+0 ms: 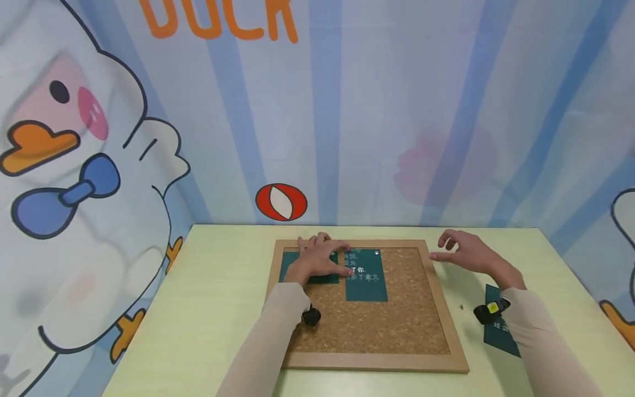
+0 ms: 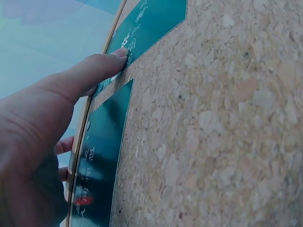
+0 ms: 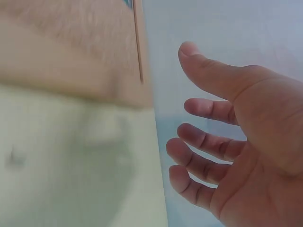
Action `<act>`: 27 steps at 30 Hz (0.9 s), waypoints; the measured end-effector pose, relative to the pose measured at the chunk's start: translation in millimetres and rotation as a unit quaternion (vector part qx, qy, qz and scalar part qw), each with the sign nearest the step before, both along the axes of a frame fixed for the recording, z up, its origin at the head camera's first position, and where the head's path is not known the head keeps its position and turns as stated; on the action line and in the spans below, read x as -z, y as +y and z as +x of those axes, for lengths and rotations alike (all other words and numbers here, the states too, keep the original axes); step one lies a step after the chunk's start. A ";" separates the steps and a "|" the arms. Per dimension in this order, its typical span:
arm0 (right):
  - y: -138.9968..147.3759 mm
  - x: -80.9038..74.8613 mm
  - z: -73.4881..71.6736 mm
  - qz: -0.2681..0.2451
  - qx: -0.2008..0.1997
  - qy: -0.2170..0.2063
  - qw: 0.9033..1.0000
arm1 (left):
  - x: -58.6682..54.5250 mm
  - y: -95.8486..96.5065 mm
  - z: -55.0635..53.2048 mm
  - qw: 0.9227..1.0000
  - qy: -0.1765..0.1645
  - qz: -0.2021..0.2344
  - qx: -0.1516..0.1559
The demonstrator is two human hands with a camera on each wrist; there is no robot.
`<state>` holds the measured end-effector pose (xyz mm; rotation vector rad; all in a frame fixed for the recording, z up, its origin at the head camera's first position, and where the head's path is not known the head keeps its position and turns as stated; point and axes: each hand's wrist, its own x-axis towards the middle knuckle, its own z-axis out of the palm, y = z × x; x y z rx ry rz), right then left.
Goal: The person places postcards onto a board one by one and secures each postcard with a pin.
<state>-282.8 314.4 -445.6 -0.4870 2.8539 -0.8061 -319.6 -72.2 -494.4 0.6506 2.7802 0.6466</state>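
A wood-framed cork board (image 1: 402, 325) lies on the table. My left hand (image 1: 317, 258) is over its upper part; the thumb rests on a dark green card (image 1: 367, 292) with white writing, and other fingers reach the board's top edge. A silver pin (image 1: 377, 252) sits at that card's upper right corner. Under the hand is a second green card (image 1: 324, 279), partly hidden. In the left wrist view, the thumb of the left hand (image 2: 42, 109) touches the first card (image 2: 165, 16). To the board's right, my right hand (image 1: 466, 252) hovers with loosely curled fingers, holding nothing.
A third green card (image 1: 496, 339) lies on the table (image 1: 218, 309), partly beneath the right forearm. A small pin-like object (image 1: 461, 306) is beside the board's right edge. A duck-printed curtain (image 1: 372, 110) stands behind the table.
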 end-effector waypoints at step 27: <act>134.8 66.2 76.1 0.073 0.098 -0.016 0.992 | 2.8 -0.5 -0.5 1.000 -0.003 0.001 -0.009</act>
